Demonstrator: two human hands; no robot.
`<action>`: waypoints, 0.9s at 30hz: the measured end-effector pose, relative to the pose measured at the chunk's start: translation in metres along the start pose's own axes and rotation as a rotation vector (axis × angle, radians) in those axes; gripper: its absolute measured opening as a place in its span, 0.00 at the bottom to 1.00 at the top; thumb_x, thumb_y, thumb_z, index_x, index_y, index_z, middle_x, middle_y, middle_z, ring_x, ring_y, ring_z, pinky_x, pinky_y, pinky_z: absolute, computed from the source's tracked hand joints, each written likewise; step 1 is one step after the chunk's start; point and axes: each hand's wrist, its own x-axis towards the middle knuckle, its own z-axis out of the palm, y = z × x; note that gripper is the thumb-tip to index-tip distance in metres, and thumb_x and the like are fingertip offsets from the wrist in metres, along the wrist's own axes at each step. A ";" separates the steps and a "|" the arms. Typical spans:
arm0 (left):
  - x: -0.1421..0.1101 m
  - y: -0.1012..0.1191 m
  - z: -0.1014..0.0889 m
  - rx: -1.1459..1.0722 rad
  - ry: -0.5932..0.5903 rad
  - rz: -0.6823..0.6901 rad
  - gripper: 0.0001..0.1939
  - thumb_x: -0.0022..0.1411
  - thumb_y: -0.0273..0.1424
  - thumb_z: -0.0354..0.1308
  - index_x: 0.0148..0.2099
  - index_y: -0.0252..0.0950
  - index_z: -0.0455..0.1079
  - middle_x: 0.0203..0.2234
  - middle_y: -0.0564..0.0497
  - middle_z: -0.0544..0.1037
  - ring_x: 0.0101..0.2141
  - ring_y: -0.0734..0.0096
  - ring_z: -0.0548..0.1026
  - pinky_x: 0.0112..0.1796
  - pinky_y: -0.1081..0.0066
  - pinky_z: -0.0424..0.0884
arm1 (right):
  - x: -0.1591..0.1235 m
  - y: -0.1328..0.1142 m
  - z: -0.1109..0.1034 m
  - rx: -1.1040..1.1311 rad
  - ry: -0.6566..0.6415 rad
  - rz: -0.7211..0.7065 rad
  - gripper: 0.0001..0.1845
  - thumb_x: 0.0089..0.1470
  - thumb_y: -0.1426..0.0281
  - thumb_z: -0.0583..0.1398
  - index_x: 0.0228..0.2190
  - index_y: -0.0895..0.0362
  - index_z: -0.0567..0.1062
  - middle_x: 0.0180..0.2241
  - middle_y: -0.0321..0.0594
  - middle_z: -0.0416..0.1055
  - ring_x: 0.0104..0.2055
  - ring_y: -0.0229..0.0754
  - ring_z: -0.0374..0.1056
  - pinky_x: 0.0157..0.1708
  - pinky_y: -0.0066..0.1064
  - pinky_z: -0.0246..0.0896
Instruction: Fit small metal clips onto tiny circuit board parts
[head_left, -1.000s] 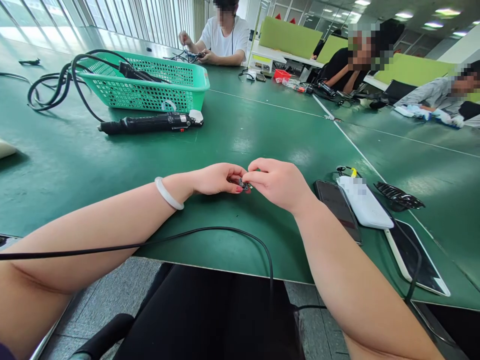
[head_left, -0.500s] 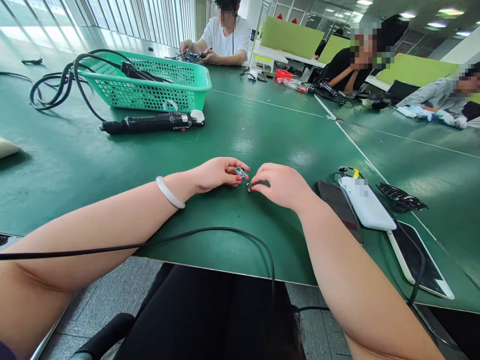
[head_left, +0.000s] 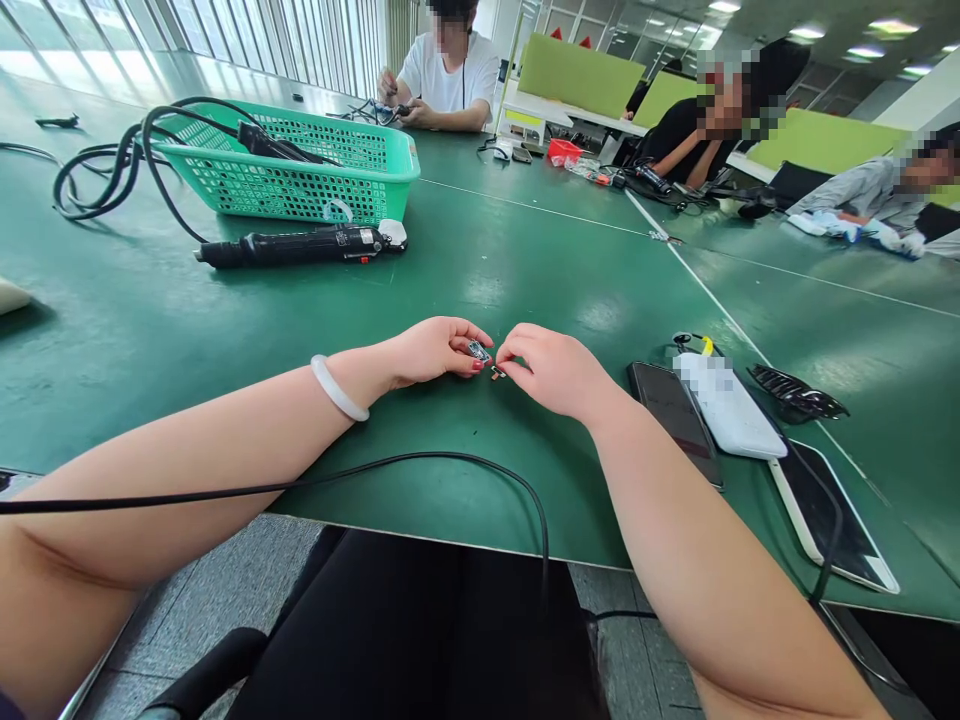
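Observation:
Between the thumb and fingers of my left hand [head_left: 427, 350] is a small circuit board [head_left: 478, 351], tilted and held just above the green table [head_left: 420, 500]. My right hand [head_left: 562, 372] pinches a tiny part with an orange-gold end [head_left: 497, 373]; its exact kind is too small to make out. The part sits right by the board's lower right edge. Whether the two touch, I cannot tell. Both hands are closed, their fingertips nearly meeting.
A green basket [head_left: 300, 185] holds black cables, with a black electric screwdriver [head_left: 292, 245] lying before it. Phones [head_left: 675, 415] [head_left: 832, 520], a white case [head_left: 731, 405] and a black object [head_left: 799, 392] lie at right. A black cable [head_left: 420, 456] crosses in front. Other people sit beyond.
My right fingertips have come slightly left, closer to the board. The board in my left hand has dipped and turned a little. The view has shifted slightly.

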 end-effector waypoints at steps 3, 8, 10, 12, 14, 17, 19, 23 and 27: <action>-0.001 0.001 0.001 0.022 -0.023 -0.008 0.17 0.49 0.16 0.59 0.43 0.31 0.70 0.28 0.51 0.77 0.27 0.79 0.73 0.36 0.71 0.69 | -0.001 -0.001 -0.003 0.016 0.026 -0.006 0.09 0.56 0.72 0.53 0.31 0.56 0.74 0.36 0.38 0.70 0.33 0.36 0.64 0.29 0.29 0.53; 0.000 0.000 0.001 0.025 -0.010 -0.008 0.18 0.49 0.17 0.58 0.45 0.31 0.70 0.29 0.51 0.77 0.27 0.79 0.73 0.36 0.71 0.69 | 0.000 0.002 0.001 -0.009 -0.072 0.017 0.08 0.55 0.69 0.56 0.32 0.53 0.76 0.37 0.35 0.71 0.34 0.37 0.65 0.29 0.29 0.53; 0.000 0.000 0.001 0.020 -0.002 -0.013 0.19 0.49 0.17 0.58 0.45 0.30 0.69 0.29 0.50 0.77 0.27 0.79 0.73 0.36 0.71 0.69 | 0.002 0.002 0.004 -0.024 -0.098 0.009 0.08 0.56 0.69 0.56 0.32 0.52 0.76 0.37 0.34 0.71 0.34 0.37 0.65 0.29 0.29 0.53; 0.000 0.001 0.001 0.013 0.001 -0.018 0.18 0.49 0.17 0.59 0.45 0.30 0.69 0.28 0.50 0.77 0.27 0.78 0.73 0.36 0.70 0.69 | 0.003 0.002 0.006 -0.039 -0.105 -0.001 0.10 0.57 0.69 0.55 0.31 0.52 0.76 0.36 0.34 0.71 0.34 0.36 0.65 0.29 0.29 0.52; -0.001 0.002 0.001 0.004 0.004 -0.017 0.18 0.49 0.17 0.60 0.45 0.30 0.69 0.28 0.51 0.77 0.26 0.78 0.73 0.36 0.70 0.69 | 0.004 0.001 0.008 -0.058 -0.103 -0.002 0.11 0.58 0.68 0.53 0.31 0.53 0.76 0.35 0.35 0.70 0.33 0.36 0.65 0.28 0.29 0.52; -0.002 0.003 0.001 -0.002 0.009 -0.016 0.18 0.49 0.18 0.60 0.45 0.29 0.69 0.28 0.51 0.76 0.26 0.78 0.72 0.37 0.68 0.69 | 0.005 0.002 0.011 -0.069 -0.101 -0.004 0.12 0.59 0.69 0.52 0.32 0.54 0.76 0.35 0.37 0.70 0.33 0.36 0.64 0.29 0.29 0.52; -0.002 0.003 0.001 0.005 0.011 -0.017 0.18 0.50 0.18 0.60 0.45 0.30 0.69 0.27 0.51 0.76 0.26 0.78 0.72 0.37 0.68 0.69 | 0.004 0.004 0.011 -0.057 -0.094 -0.007 0.12 0.58 0.70 0.52 0.32 0.55 0.75 0.36 0.37 0.70 0.33 0.37 0.64 0.29 0.30 0.52; -0.002 0.002 0.001 0.021 0.026 -0.014 0.17 0.51 0.19 0.60 0.45 0.30 0.68 0.26 0.52 0.76 0.26 0.78 0.72 0.36 0.69 0.69 | 0.003 0.007 0.008 0.037 -0.025 0.012 0.10 0.57 0.73 0.52 0.30 0.56 0.73 0.36 0.37 0.69 0.33 0.36 0.63 0.31 0.29 0.54; -0.001 0.001 0.001 0.009 0.021 -0.001 0.17 0.50 0.20 0.61 0.44 0.30 0.68 0.25 0.52 0.76 0.25 0.78 0.72 0.36 0.68 0.69 | 0.002 0.006 0.005 0.117 0.024 0.038 0.08 0.56 0.73 0.54 0.30 0.56 0.73 0.35 0.37 0.69 0.34 0.36 0.63 0.34 0.30 0.55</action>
